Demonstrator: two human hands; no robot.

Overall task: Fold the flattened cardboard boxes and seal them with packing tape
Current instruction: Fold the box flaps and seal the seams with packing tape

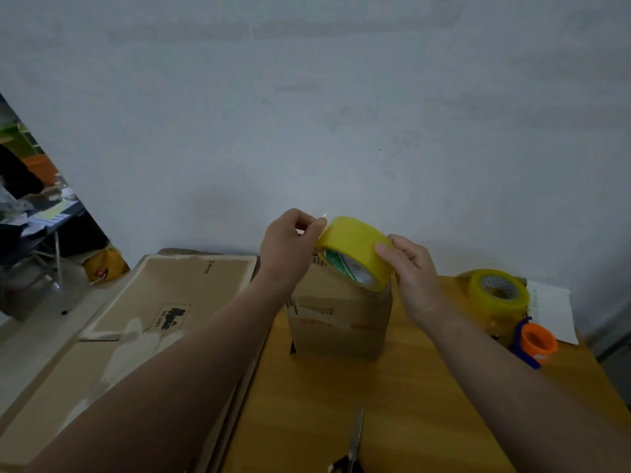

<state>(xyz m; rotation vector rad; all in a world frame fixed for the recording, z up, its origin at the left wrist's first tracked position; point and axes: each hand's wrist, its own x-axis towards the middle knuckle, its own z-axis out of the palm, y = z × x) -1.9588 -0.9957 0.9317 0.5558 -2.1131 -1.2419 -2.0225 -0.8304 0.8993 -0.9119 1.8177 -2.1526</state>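
A small folded cardboard box (338, 322) stands upright on the wooden table (341, 404). Just above its top I hold a yellow roll of packing tape (356, 247). My right hand (413, 268) grips the roll on its right side. My left hand (290, 240) pinches the loose clear end of the tape at the roll's upper left edge. Both hands are raised over the box, and the roll hides the box's top flaps.
Large flattened cardboard boxes (153, 319) lie to the left of the table. A second yellow tape roll (495, 291), an orange dispenser (537, 343) and white paper (553, 308) sit at the right. Scissors (353, 445) lie at the front edge. A grey wall rises behind.
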